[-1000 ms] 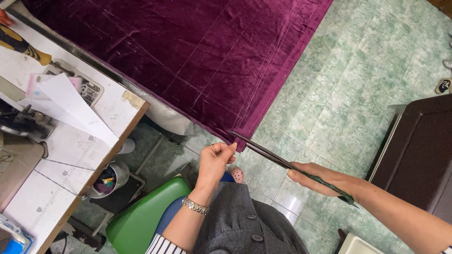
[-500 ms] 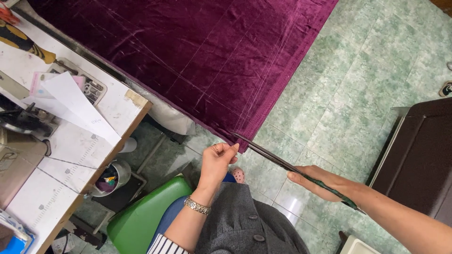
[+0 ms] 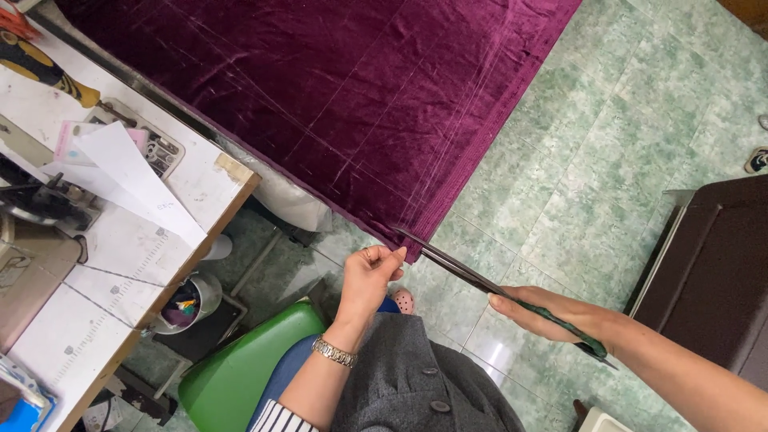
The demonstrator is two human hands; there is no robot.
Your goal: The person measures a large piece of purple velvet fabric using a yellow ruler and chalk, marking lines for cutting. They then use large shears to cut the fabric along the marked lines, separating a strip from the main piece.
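the corner of the purple velvet cloth [image 3: 352, 104] is pinched between the clenched fingers of the left hand [image 3: 370, 276], while long scissors [image 3: 472, 276] are gripped by the right hand [image 3: 560, 316], blade tips touching the cloth's edge. if tension is lost, the pile could be snagged or the cut steered off the chalk lines [image 3: 400, 120].

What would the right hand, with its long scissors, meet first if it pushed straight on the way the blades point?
Probably the corner of the purple velvet cloth, which the left hand pinches; the scissors in the right hand aim at it, tips seemingly touching.
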